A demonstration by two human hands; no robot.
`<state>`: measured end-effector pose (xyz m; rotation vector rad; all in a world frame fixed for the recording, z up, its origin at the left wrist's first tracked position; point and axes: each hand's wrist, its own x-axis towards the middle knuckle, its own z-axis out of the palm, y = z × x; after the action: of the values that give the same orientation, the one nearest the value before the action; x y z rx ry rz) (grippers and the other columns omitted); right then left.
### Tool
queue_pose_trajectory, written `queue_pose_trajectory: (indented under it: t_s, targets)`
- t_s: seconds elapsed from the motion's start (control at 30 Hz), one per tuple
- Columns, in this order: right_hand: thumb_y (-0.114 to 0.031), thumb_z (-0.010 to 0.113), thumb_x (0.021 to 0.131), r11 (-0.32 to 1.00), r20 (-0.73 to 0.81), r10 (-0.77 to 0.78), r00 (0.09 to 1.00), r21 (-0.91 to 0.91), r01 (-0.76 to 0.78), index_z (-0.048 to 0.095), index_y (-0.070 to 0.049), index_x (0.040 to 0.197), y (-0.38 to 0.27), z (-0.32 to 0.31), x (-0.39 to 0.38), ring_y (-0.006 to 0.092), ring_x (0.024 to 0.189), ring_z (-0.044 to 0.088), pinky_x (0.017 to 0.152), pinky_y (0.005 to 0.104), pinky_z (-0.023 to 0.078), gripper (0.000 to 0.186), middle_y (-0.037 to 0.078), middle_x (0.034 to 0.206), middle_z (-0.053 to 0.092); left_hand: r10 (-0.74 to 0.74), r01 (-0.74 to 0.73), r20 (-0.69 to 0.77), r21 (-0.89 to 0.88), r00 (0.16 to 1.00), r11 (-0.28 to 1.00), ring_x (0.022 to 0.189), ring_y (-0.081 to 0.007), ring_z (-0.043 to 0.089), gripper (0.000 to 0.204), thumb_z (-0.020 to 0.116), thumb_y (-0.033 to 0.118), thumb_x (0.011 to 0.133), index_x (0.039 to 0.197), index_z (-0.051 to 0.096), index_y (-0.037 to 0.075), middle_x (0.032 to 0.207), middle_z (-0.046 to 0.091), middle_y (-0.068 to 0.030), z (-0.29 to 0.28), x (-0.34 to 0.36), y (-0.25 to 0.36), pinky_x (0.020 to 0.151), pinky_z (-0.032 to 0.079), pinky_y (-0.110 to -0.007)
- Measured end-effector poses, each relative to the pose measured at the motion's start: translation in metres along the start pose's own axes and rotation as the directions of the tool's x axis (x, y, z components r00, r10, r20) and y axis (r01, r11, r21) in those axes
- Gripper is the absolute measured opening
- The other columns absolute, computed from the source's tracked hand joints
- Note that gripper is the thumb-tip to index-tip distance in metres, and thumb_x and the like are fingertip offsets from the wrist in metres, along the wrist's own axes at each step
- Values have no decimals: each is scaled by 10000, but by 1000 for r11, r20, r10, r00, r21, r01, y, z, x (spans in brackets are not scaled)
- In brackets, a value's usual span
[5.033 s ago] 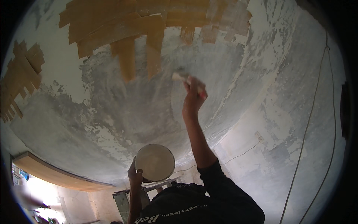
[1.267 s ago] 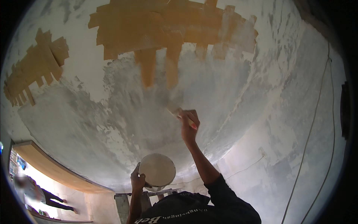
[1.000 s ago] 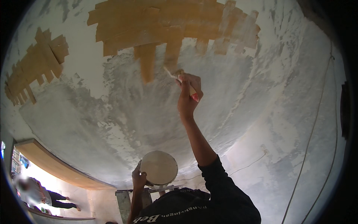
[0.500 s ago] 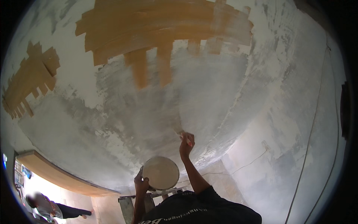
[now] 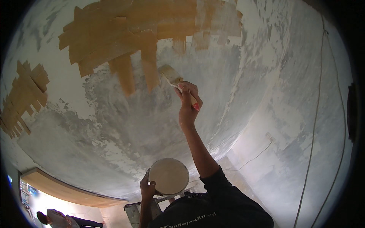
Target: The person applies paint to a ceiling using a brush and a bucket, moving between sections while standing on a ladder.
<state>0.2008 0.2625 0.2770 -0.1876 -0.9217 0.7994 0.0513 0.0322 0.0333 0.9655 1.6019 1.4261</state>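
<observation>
My right hand (image 5: 188, 95) is raised and closed around a flat paintbrush (image 5: 170, 75) with a pale, red-ended handle. The bristles meet or nearly meet the grey wall surface (image 5: 213, 87), just right of a long tan paint stroke (image 5: 149, 64). Lower down, the fingers of my left hand (image 5: 147, 187) grip a round tub (image 5: 169, 176) at its left side. Pale, creamy paint shows in its wide mouth. Above the brush spreads a large tan painted patch (image 5: 114, 30) with ragged stroke ends.
Another tan patch (image 5: 23, 98) lies at the far left. Two long cords (image 5: 312, 144) hang down the right-hand wall. A wooden-coloured ledge (image 5: 68, 186) borders a bright opening at lower left, where another person (image 5: 62, 219) is seen. Slatted boards (image 5: 134, 214) show beside my left forearm.
My right hand has moved up with the paintbrush, from low on the grey surface to beside the tan strokes. The tub stays in my left hand, and the whole view has shifted slightly.
</observation>
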Motion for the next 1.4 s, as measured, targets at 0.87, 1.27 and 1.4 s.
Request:
queue_pose_trajectory:
  t_s: [0.87,1.27,1.4]
  targets:
    - [-212,606,912,451,488,865,121,-647,-615,709,-10,941,-34,-176,-177,217,920,655,816,355,548,229,110,963,648,-48,52,-21,502,999,864,1148,-349,600,492,479,-62,745,1227,576,-34,1206,620,-241,12,-23,28,951,484,-399]
    - [-196,577,837,298,333,936,111,-921,252,675,-45,872,32,-158,-306,312,918,650,849,437,496,183,175,976,669,-30,-50,105,684,994,727,852,-448,639,561,500,37,808,1363,498,116,938,653,-275,19,-27,28,726,506,-532]
    - [-187,574,833,343,349,936,44,-934,104,683,-34,868,48,-169,-325,328,871,658,826,447,505,191,186,901,676,15,-82,107,667,994,740,843,-451,640,576,499,33,790,1361,496,109,927,653,-280,20,-29,27,729,514,-533]
